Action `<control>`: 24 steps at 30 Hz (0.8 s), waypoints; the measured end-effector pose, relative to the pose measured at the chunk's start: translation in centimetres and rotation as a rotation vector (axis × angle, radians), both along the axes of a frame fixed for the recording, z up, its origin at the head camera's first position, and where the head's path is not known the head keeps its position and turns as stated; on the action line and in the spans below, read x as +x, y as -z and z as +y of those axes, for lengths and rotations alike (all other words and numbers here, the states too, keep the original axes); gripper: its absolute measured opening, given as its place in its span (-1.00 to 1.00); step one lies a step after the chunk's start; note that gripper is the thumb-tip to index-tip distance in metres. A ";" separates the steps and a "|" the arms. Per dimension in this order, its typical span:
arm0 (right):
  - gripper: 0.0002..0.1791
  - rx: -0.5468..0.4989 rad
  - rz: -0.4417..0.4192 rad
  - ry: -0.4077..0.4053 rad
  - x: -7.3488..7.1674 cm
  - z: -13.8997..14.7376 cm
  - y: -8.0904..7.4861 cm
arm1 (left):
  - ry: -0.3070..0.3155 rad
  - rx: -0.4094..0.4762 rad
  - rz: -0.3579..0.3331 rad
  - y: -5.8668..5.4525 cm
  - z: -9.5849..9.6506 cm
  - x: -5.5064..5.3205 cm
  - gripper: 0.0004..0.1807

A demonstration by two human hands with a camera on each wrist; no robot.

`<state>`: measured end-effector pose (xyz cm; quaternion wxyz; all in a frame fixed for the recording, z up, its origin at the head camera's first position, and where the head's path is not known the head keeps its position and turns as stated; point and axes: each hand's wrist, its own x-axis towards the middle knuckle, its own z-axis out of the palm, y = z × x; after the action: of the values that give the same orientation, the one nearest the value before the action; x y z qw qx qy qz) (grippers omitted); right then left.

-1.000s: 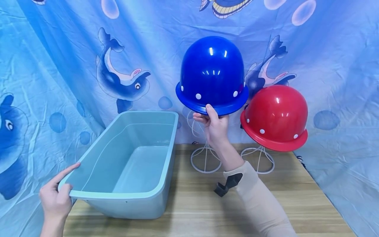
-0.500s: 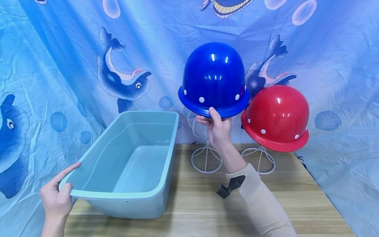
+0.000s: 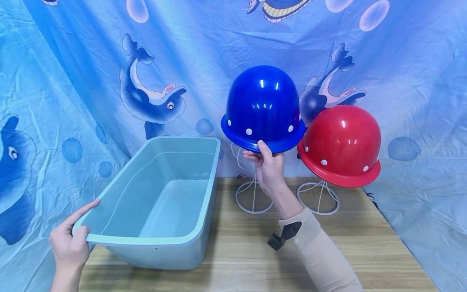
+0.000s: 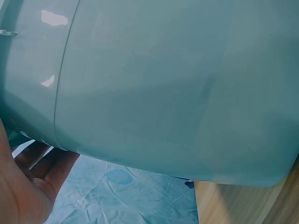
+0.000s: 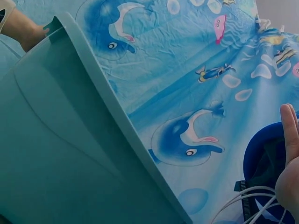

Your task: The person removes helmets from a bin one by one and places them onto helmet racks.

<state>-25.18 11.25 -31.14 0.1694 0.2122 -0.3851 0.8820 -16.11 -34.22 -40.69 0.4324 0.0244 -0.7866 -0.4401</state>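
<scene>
My right hand [image 3: 271, 170] grips the near brim of a blue safety helmet [image 3: 262, 105], thumb over the brim and other fingers beneath. The helmet is dome up over a white wire stand [image 3: 254, 192], whose upper part it hides. Inside the helmet [image 5: 261, 144], the right wrist view shows a dark strap close to the stand's wires [image 5: 257, 192]; whether it rests on them I cannot tell. My left hand [image 3: 69, 243] holds the near left corner of a pale green plastic tub [image 3: 146, 240]. From the left wrist, the fingers [image 4: 58, 170] lie against the tub's outer wall [image 4: 154, 84].
A red safety helmet [image 3: 341, 146] sits on a second wire stand [image 3: 318, 211] at the right, close beside the blue one. All stand on a wooden table [image 3: 248, 259]. Behind hangs a blue curtain [image 3: 204, 52] with printed dolphins.
My right hand has lowered the blue helmet over the stand, slightly to the right at first. The left hand, the tub and the red helmet have stayed in place.
</scene>
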 end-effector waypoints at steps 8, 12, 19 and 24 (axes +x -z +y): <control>-0.66 -0.001 -0.011 0.006 -0.2 0.1 1.0 | 0.000 0.005 -0.013 -0.1 0.1 0.1 -0.30; -0.68 0.009 -0.023 0.008 -0.2 0.2 1.5 | 0.000 0.002 -0.002 -0.1 0.1 0.1 -0.30; -0.67 0.026 -0.026 0.016 -0.3 0.1 2.3 | 0.004 0.005 -0.011 -0.2 0.1 0.2 -0.30; -0.66 0.023 -0.031 0.008 -0.4 0.3 2.7 | 0.000 -0.010 -0.012 -0.2 0.1 0.2 -0.30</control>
<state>-25.55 11.50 -33.83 0.1645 0.1986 -0.3988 0.8800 -15.93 -34.11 -40.51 0.4280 0.0250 -0.7912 -0.4362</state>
